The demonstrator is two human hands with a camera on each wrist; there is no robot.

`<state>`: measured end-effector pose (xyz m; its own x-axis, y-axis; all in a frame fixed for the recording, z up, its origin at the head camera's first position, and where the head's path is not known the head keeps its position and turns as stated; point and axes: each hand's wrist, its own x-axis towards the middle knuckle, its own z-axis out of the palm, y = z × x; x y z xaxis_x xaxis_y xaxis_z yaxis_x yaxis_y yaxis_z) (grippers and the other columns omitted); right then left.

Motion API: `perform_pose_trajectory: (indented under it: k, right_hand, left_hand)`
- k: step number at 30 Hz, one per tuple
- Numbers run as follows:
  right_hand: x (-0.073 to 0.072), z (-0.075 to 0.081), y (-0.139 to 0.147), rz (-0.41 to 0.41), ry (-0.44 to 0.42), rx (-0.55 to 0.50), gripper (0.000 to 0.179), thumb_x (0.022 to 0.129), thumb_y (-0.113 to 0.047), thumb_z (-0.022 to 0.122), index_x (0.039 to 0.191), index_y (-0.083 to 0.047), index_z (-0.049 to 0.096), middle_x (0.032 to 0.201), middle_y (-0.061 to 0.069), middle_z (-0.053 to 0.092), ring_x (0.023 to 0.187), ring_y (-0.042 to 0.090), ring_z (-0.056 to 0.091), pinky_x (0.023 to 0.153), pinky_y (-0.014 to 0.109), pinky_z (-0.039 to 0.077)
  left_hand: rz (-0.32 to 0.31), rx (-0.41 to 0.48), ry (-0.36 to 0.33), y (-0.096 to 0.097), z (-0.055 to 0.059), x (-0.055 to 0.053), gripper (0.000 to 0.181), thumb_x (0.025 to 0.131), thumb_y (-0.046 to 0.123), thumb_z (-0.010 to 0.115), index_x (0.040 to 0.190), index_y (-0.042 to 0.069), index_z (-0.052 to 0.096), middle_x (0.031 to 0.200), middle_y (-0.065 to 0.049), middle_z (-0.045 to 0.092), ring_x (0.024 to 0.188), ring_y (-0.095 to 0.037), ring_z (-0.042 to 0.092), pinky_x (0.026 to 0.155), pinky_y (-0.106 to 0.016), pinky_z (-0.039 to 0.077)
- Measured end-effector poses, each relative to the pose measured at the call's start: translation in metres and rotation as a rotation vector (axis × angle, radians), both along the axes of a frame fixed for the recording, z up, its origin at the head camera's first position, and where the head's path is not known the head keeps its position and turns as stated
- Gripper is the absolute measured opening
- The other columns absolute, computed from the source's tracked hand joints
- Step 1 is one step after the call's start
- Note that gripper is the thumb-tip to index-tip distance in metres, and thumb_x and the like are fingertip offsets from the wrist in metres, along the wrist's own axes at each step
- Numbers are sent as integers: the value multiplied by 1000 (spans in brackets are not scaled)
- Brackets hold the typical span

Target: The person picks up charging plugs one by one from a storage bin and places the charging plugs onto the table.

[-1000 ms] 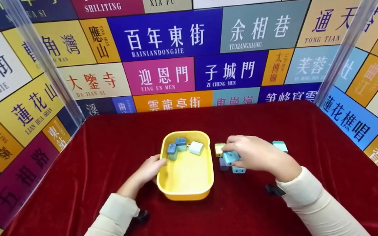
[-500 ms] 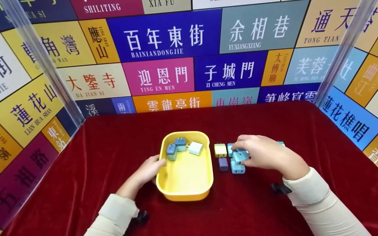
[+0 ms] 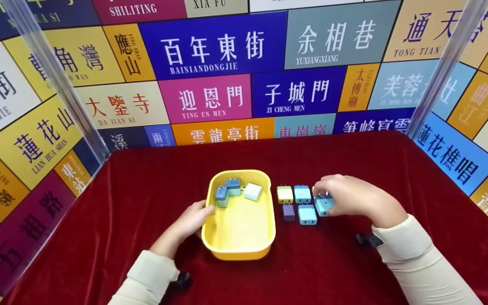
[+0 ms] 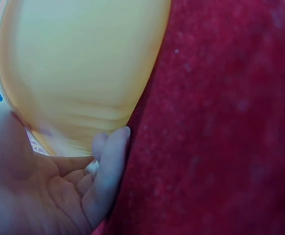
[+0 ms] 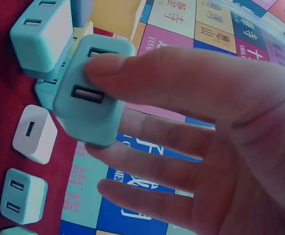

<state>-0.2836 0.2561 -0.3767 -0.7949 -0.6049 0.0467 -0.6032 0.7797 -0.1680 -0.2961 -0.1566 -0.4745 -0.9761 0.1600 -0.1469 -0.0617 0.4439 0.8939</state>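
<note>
My left hand (image 3: 195, 218) holds a yellow plastic tub (image 3: 239, 250) by its left side, thumb over the rim. In the left wrist view, its fingers (image 4: 110, 166) curl against the tub's wall. Inside the tub lie two blue chargers and a white charger (image 3: 253, 191). My right hand (image 3: 350, 197) pinches a light-blue USB charger (image 5: 88, 117) with two ports, thumb on its port face. To the left of that hand sit a yellow charger (image 3: 285, 195), a blue charger (image 3: 302, 194), a purple charger (image 3: 288, 212) and a light-blue charger (image 3: 307, 214).
In the right wrist view, a white one-port charger (image 5: 35, 134) and a turquoise two-port charger (image 5: 24, 196) lie on the dark red cloth (image 3: 142, 178). Clear upright posts (image 3: 443, 63) stand at the far corners, before a colourful wall of signs (image 3: 210, 46).
My right hand has moved to the right with the light-blue charger, uncovering the chargers it hid before. The left hand and the tub have stayed in place.
</note>
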Motion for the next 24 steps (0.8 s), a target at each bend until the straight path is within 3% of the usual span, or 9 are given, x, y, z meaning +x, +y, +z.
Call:
perform_pose_trajectory:
  k: [12, 24]
  right_hand:
    - [-9, -13, 6, -71, -80, 38, 38, 75, -9, 95, 108, -7, 75, 104, 7, 71, 91, 22, 61, 81, 43, 60]
    - [-17, -26, 4, -45, -95, 48, 35, 68, -7, 96, 96, -7, 75, 89, 1, 68, 79, 18, 57, 69, 36, 55]
  left_hand:
    - [-14, 8, 10, 0, 0, -1, 48, 96, 21, 50, 134, -4, 66, 93, -13, 75, 73, -23, 74, 59, -34, 62]
    - [-17, 2, 9, 0, 0, 0, 43, 94, 19, 50, 127, -3, 67, 89, -13, 74, 70, -21, 72, 56, -32, 60]
